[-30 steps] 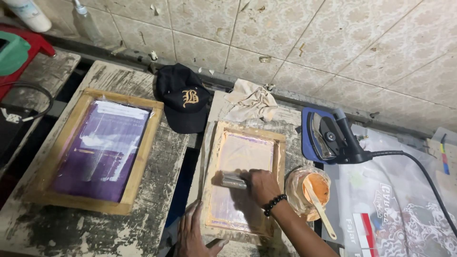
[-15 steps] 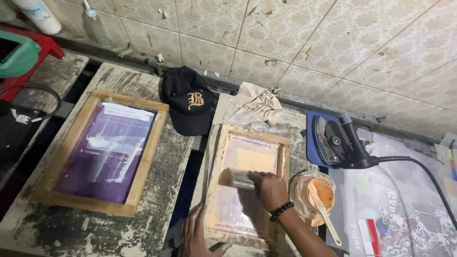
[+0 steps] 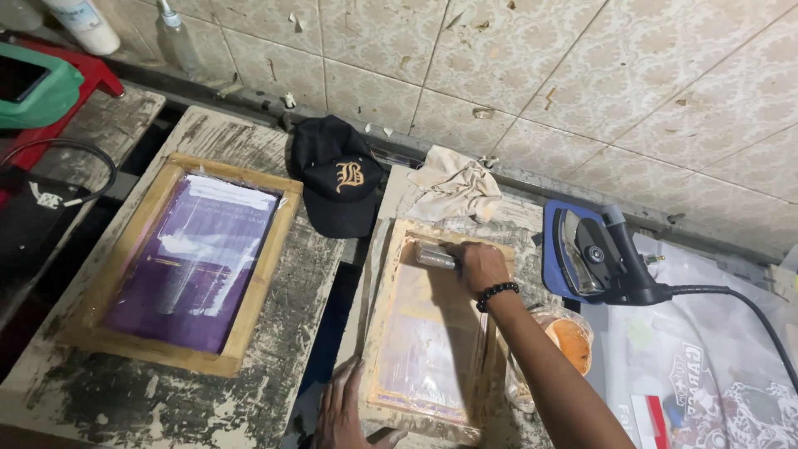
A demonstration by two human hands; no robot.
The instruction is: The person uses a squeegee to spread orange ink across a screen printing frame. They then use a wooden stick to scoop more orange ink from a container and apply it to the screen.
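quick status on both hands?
Left hand: open, flat, pressing the near edge of the wooden screen frame.
Right hand: closed on a squeegee at the frame's far end.

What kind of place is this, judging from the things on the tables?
Probably a small screen-printing workshop. Two wooden printing frames lie on worn tables, the purple frame and the frame where the right hand presses a squeegee. An iron and a pot of orange ink stand nearby.

right: iron [image 3: 594, 258], ink tub [image 3: 569, 341] crowd frame [image 3: 432, 333] | top: rag [image 3: 453, 187] | left: open gap
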